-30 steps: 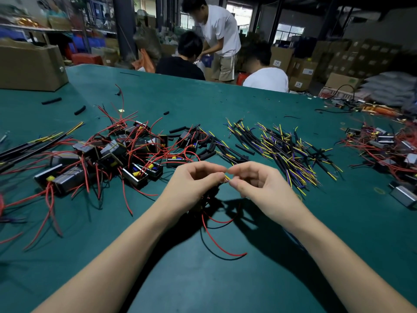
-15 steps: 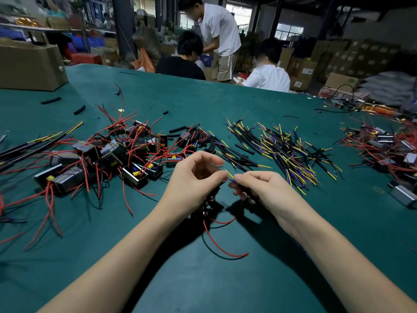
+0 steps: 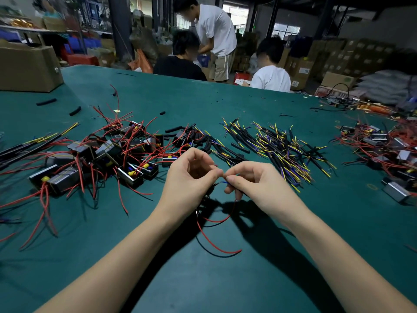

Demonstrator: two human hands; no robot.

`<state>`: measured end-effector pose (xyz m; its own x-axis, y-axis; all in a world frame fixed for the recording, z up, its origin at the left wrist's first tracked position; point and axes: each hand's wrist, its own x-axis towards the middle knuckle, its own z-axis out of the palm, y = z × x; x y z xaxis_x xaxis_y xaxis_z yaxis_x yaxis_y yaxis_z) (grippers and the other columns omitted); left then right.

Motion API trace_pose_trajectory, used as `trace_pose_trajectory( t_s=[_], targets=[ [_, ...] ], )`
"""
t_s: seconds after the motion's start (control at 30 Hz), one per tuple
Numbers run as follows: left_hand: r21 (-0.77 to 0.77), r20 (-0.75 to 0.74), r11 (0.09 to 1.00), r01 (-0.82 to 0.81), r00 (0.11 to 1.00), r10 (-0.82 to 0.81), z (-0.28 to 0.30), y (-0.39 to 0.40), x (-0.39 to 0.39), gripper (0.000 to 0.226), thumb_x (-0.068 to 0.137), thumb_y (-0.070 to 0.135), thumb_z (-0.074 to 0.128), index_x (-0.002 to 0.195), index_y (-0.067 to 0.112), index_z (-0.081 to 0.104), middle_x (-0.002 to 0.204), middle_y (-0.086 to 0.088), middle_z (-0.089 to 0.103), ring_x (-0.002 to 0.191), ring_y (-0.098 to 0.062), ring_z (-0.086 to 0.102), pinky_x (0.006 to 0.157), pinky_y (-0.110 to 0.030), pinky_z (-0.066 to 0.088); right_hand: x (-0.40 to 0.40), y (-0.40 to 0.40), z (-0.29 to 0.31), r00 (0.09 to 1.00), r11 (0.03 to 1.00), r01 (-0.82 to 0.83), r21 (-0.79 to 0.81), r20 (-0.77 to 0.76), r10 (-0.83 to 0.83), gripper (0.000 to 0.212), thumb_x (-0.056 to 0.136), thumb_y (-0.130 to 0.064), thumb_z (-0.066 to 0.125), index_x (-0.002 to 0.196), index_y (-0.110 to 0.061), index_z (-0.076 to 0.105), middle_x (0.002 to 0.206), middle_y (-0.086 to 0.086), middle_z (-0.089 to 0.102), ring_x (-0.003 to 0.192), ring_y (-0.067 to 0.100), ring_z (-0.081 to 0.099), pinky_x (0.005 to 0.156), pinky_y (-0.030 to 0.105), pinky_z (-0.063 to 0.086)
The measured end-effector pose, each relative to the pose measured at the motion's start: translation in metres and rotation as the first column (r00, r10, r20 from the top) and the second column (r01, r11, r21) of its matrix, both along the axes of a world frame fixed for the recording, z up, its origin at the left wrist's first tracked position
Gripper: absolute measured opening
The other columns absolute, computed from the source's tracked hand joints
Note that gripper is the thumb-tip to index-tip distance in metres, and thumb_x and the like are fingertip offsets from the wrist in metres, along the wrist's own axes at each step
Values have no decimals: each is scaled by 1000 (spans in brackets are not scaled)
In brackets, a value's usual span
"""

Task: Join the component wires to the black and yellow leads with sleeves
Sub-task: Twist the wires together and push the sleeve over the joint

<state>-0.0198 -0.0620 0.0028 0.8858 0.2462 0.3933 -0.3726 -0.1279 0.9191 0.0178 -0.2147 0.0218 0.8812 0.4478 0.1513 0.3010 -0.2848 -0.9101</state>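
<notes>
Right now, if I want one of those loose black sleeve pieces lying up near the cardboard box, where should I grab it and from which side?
Take the short black sleeve piece at its middle, pinching across its width from above. It lies flat on the green table, apart from the other wires, so nothing blocks a top approach, and a mid-length pinch probably keeps it level.

Nothing legible from here; the cardboard cartons (image 3: 300,73) stacked past the tabletop's far edge carry printed labels, but they're too small and blurred to read
</notes>
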Motion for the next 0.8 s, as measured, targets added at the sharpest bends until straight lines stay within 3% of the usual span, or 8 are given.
trace_pose_trajectory(
  t_s=[0.07, 0.2, 0.3, 0.4, 0.5, 0.6, 0.67, 0.8],
  targets=[
    [11, 14, 1000, -1, 1000, 1, 0, -1, -1, 22, 79, -3, 72, 80, 8, 52, 73, -5, 64, 66, -7, 59, 65, -18, 47, 1, -1, -1, 1000, 1000, 5, -19, -8, -5, 12, 90, -6, 61, 83, -11, 68, 68, 4, 71, 52, 10, 53, 61, 19, 45],
    [95, 51, 995, 26, 998, -30, 2, -1, -3, 24, 80, -4, 70, 77, 8, 49, 79, -17, 67, 69, -12, 60, 67, -31, 47, 3, 0, -2, 998, 995, 22, -99, 55, -17, 15, 89, -11, 63, 76, -18, 69, 67, 1, 72, 52, 7, 55, 59, 20, 47],
    [165, -28, 982, 98, 995, -95, 8, 8, -3, 14, 82, 0, 70, 82, 6, 57, 83, -15, 69, 73, -12, 61, 72, -33, 49, 5, 0, -6, 988, 982, 62, -176, 152, -35, 15, 87, -14, 65, 73, -19, 69, 66, -3, 72, 57, 5, 58, 63, 26, 51],
    [244, -128, 957, 158, 983, -130, 20, 25, -4, 6, 86, 5, 66, 90, 10, 66, 87, -11, 72, 77, -14, 66, 79, -30, 53, 5, 0, -11, 984, 977, 96, -192, 170, -63, 19, 86, -13, 64, 69, -21, 67, 65, -3, 71, 55, 3, 57, 61, 22, 52],
    [347, -246, 893, 286, 947, -207, 37, 47, -10, 18, 87, 0, 64, 84, 17, 70, 84, 0, 75, 78, -6, 69, 78, -14, 52, 7, -2, -11, 986, 981, 101, -166, 146, -77, 20, 87, -15, 64, 68, -22, 66, 65, -3, 71, 54, 3, 56, 63, 22, 50],
    [442, -391, 777, 447, 876, -282, 48, 59, -17, 24, 85, 2, 66, 81, 24, 74, 72, 13, 70, 59, 6, 57, 61, -2, 41, 7, -2, -10, 990, 984, 105, -147, 114, -88, 19, 87, -15, 64, 69, -21, 66, 66, -1, 72, 59, 8, 58, 70, 32, 53],
    [458, -483, 718, 524, 825, -294, 49, 58, -19, 19, 82, 8, 72, 81, 26, 76, 66, 16, 64, 56, 6, 50, 56, -2, 36, 6, -2, -10, 991, 985, 104, -135, 101, -91, 19, 87, -15, 64, 69, -21, 66, 67, -1, 72, 60, 8, 58, 72, 35, 53],
    [519, -540, 658, 545, 806, -242, 43, 51, -18, 10, 72, 30, 82, 79, 34, 75, 79, 6, 71, 69, 3, 54, 69, -13, 41, 5, -2, -9, 991, 987, 106, -120, 91, -96, 19, 87, -15, 65, 69, -21, 66, 66, -1, 72, 58, 5, 58, 70, 32, 52]
  ],
)
